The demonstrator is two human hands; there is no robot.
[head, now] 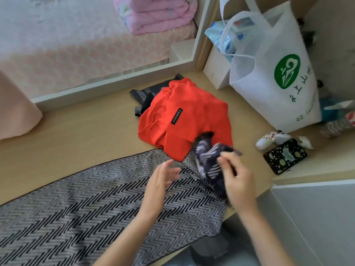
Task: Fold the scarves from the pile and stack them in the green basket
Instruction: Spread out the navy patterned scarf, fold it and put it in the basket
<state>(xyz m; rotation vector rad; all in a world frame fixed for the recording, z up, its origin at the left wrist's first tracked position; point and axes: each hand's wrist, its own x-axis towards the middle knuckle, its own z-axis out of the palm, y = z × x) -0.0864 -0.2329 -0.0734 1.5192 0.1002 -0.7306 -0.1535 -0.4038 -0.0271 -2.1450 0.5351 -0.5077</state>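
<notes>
Red scarf [184,114] covers most of a grey scarf [146,93] behind it. In front, the blurred right hand [238,179] pinches bunched striped fabric [209,164]; the left hand [163,179] hovers open-fingered over the herringbone scarf [86,204], cut off leftward. Bare wood [86,127] lies left.

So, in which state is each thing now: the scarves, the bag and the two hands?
herringbone scarf: spread flat on the wooden surface, right end lifted and bunched.
red cashmere scarf: loosely folded, lying on the dark grey scarf.
dark grey scarf: crumpled, mostly covered.
white tote bag: upright, open, filled.
left hand: open, over the herringbone scarf.
right hand: grips the lifted scarf end.
</notes>
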